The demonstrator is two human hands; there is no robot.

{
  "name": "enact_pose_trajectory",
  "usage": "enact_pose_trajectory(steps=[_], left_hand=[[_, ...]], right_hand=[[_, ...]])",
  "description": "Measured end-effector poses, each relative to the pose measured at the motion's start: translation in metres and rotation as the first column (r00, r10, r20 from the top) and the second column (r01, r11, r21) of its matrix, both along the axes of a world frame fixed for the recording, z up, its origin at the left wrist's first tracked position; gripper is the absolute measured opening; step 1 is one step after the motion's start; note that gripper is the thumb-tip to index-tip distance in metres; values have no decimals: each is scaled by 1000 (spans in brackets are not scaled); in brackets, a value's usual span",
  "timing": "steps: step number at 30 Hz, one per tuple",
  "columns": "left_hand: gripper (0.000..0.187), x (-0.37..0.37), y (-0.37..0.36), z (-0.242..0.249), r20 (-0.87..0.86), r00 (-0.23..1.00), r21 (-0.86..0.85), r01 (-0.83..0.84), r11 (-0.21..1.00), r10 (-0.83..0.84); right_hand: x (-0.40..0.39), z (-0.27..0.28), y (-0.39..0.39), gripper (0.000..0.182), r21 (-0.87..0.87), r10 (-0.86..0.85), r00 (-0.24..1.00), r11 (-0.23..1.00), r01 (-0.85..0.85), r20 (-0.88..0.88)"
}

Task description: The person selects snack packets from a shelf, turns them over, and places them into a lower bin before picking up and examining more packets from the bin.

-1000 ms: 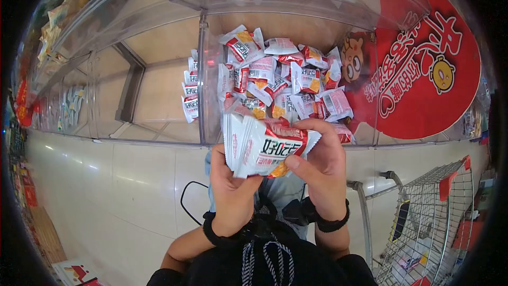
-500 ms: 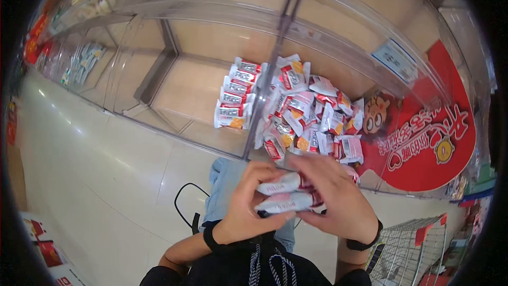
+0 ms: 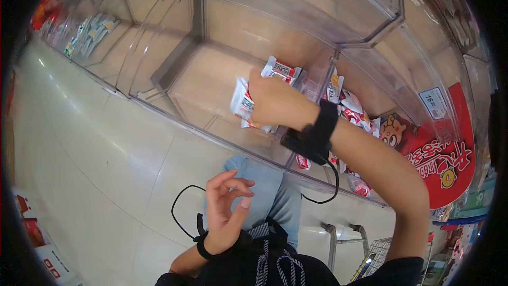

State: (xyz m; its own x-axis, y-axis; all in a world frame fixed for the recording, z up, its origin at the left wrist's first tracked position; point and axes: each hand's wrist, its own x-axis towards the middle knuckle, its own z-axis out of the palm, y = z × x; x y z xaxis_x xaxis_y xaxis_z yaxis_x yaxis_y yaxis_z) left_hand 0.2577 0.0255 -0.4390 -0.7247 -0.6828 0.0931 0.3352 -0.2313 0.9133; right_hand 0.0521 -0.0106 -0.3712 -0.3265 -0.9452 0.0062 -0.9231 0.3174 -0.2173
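My right hand [image 3: 280, 101] reaches down into the left compartment of a clear plastic bin, its fingers wrapped round a white-and-red snack packet [image 3: 242, 100]. Whether a second packet is in that grip is hidden by the hand. Just beyond the knuckles lies another snack packet of the row [image 3: 281, 70], close to the divider; the rest of the row is mostly covered. Over my lap, my left hand [image 3: 225, 206] is raised with curved fingers apart, holding nothing. A black wrist strap [image 3: 323, 127] with a cable is on my right wrist.
Behind the clear divider [image 3: 330, 69], a loose pile of similar packets [image 3: 355, 108] fills part of the right compartment. A price tag [image 3: 433, 103] and a red sign [image 3: 455, 153] hang at right. A wire shopping cart [image 3: 378, 257] stands lower right; green-white packets [image 3: 90, 34] lie far left.
The two packets held between both hands over my lap have left that spot. My right hand has moved up into the left compartment with a packet; my left hand has let go. The view has shifted.
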Motion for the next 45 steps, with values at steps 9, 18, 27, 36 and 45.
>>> enact_pose_trajectory(steps=[9,18,27,36,45], left_hand=[[31,11,-12,-1,66,997,14,-33,999,32],[22,12,-12,5,117,993,27,16,1000,-19],[19,16,-7,15,172,984,-30,61,998,-55],[20,10,-10,61,211,912,-114,380,918,-352],[23,-64,17,160,307,662,-255,750,610,-684]], right_hand=[[-6,-30,-12,69,620,154,985,766,-172,84],[-7,-37,-13,37,516,239,969,823,-236,63],[3,-16,-11,23,719,204,979,679,-150,12],[15,102,135,21,-396,-35,937,900,181,348],[101,43,294,17,-340,-331,564,538,771,757]])
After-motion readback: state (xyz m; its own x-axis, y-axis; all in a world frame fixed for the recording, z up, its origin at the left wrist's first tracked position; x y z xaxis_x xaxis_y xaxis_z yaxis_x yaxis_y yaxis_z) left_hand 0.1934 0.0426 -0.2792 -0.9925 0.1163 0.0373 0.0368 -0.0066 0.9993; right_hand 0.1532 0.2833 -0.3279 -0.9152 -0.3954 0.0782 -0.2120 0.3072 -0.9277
